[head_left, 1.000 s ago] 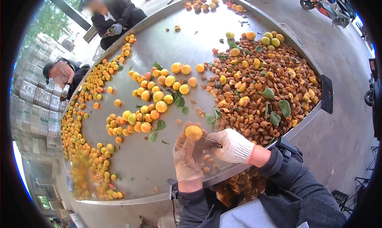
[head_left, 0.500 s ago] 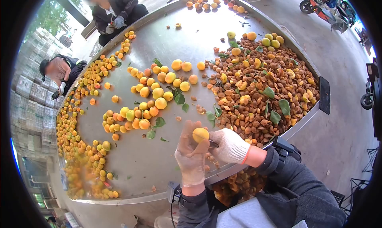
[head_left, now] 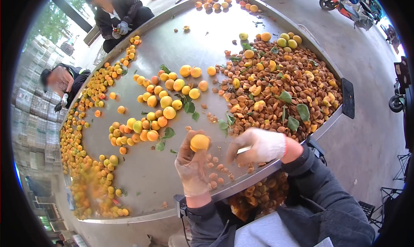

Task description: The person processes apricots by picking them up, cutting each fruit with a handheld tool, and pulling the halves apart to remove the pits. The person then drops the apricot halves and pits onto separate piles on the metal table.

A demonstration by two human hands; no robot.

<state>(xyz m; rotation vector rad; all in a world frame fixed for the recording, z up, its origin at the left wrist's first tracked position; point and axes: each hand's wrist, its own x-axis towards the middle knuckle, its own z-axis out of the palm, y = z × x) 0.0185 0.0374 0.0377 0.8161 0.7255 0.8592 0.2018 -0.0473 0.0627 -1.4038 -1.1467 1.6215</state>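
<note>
My left hand (head_left: 192, 167), in a pale work glove, holds an orange-yellow apricot (head_left: 199, 142) between thumb and fingers, above the metal table. To its right my right hand (head_left: 261, 147), in a white glove with a red cuff edge, is closed around a small knife (head_left: 243, 150). Only a short bright piece of the knife shows, and the fingers are blurred by motion. A gap separates the knife from the apricot. Beyond both hands lies a cluster of whole apricots (head_left: 166, 101) with leaves. A heap of brown apricot stones (head_left: 280, 87) covers the table's right side.
The metal table (head_left: 142, 178) has a raised rim. More apricots (head_left: 92, 92) line its left side. Below the near edge, a container holds apricot pieces (head_left: 263, 193). A dark flat object (head_left: 348, 98) sits on the right corner. Two people (head_left: 116, 14) are at the far left side.
My right hand has drawn away to the right from the apricot with the knife. My left hand has shifted left, still holding the apricot. The view has shifted slightly.
</note>
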